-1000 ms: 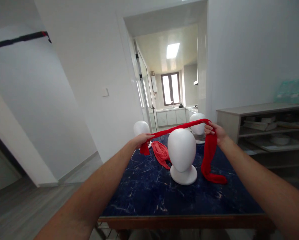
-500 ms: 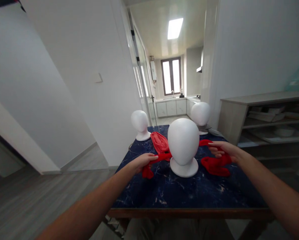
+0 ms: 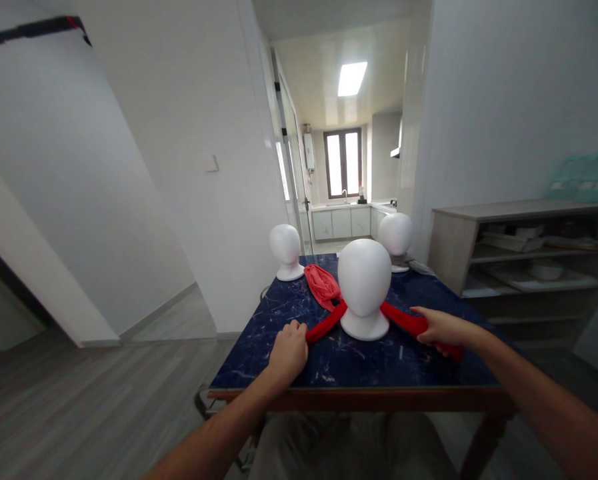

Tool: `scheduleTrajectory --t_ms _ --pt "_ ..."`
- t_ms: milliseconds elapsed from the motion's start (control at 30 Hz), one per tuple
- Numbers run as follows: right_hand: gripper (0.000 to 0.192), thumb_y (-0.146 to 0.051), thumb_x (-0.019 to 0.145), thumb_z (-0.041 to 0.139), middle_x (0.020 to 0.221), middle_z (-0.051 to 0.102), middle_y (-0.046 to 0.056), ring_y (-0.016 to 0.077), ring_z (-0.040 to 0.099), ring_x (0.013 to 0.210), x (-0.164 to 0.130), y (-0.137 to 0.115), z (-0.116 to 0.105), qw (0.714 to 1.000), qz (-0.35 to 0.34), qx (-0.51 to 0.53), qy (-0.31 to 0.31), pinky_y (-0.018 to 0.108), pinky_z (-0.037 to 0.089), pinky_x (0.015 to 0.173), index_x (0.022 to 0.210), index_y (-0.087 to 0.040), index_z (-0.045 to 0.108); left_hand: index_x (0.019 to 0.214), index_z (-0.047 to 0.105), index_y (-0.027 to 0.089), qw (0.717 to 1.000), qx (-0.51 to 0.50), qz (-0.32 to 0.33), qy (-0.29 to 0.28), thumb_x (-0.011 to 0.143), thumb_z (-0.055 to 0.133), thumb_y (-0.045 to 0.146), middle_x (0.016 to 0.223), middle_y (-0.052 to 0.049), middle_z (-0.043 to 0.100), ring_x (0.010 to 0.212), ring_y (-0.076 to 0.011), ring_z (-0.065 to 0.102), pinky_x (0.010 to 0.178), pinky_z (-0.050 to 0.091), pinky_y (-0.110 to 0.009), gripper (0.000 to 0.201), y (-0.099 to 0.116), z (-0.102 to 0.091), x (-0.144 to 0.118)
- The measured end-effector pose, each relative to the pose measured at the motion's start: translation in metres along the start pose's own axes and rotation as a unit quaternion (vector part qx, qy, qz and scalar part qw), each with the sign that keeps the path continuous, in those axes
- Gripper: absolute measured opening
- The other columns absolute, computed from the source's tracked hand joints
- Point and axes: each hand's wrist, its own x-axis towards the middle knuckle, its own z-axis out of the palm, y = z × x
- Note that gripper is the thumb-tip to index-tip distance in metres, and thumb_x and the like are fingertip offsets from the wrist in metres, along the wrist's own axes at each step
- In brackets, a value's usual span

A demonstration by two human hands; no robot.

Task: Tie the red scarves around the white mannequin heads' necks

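The red scarf [image 3: 401,319] lies on the dark blue table [image 3: 379,373], looped behind the neck of the nearest white mannequin head [image 3: 364,288], so its long axis runs left to right across the person's front. The left hand [image 3: 289,348] is clenched on the scarf's left end and the right hand [image 3: 441,327] grasps the right end. Both ends lie near the table's front edge, with the head centred between the hands and slightly beyond them; neither hand is clearly nearer.

red scarf [image 3: 407,321] middle hidden behind mannequin head [image 3: 364,287], ends buried in left hand [image 3: 289,349] and right hand [image 3: 439,327]; shelf [image 3: 529,250] contents blurred.
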Motion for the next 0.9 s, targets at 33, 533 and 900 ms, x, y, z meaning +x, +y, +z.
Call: scheduleTrajectory --t_ms 33,533,900 --pt "0.114 -0.003 0.067 0.08 0.051 0.062 -0.006 0.0192 0.059 0.035 -0.003 -0.002 0.002 0.999 -0.003 -0.026 0.02 0.02 0.037 0.031 0.169 -0.017 0.03 0.105 0.067 0.017 1.0 -0.003 0.0 0.007 0.096 0.052 0.013 0.116 -0.015 0.068 0.107 -0.0288 0.066 0.09 0.046 -0.036 0.018 -0.002 -0.001 -0.002" --pt "0.023 -0.028 0.101 0.058 0.048 0.049 -0.006 0.0059 0.043 0.036 -0.032 -0.032 0.0 0.895 0.038 0.43 -0.111 0.013 0.034 0.037 0.104 -0.01 0.071 0.101 0.071 0.017 0.546 -0.808 -0.213 0.063 0.087 0.078 0.026 0.099 -0.009 0.08 0.08 -0.0195 0.076 0.073 0.057 -0.028 0.019 0.024 0.01 0.009" --pt "0.023 -0.014 0.101 0.056 0.066 0.068 0.003 0.0075 0.059 0.045 -0.071 -0.038 0.073 0.784 0.082 0.613 -0.049 0.012 0.049 0.045 0.118 -0.007 0.07 0.135 0.059 0.018 0.438 -0.847 -0.297 -0.051 0.11 0.04 0.026 0.12 -0.014 0.079 0.098 -0.0234 0.08 0.085 0.064 -0.039 0.032 0.06 -0.005 -0.005"
